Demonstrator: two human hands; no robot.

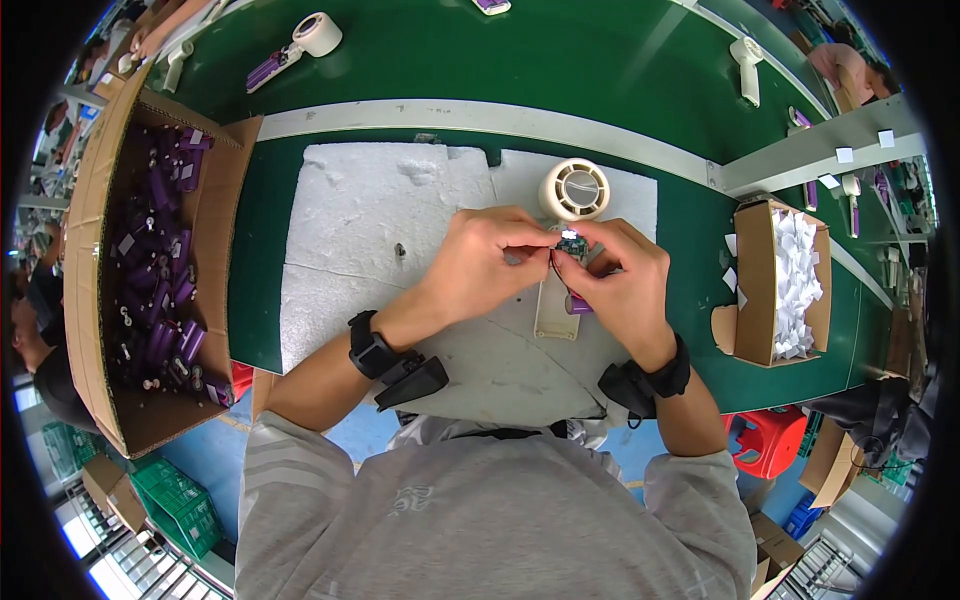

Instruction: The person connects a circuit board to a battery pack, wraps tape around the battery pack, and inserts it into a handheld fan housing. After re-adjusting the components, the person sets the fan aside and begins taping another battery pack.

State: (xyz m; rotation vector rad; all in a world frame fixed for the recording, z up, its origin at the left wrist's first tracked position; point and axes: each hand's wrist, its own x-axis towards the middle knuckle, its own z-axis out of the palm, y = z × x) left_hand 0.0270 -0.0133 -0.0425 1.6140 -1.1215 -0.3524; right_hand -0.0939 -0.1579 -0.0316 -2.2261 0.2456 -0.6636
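A cream handheld fan (556,310) lies on a white foam board (350,220), its round head (575,190) pointing away from me. Its handle is opened up, and a purple battery cell (577,303) shows beside it, partly under my right hand. Between my fingertips is a small green circuit board (572,245) with a white patch (570,234) on top. My left hand (487,253) pinches at the board's left edge. From the other side, the thumb and fingers of my right hand (628,272) close on it. My fingers cover part of the board and its wires.
At left stands a cardboard box (215,250) of purple battery cells with leads. A smaller carton (757,285) of white paper pieces is at right. Past a pale metal rail (450,115), more fans (317,36) lie on the green surface (480,70). A red stool (768,445) is below right.
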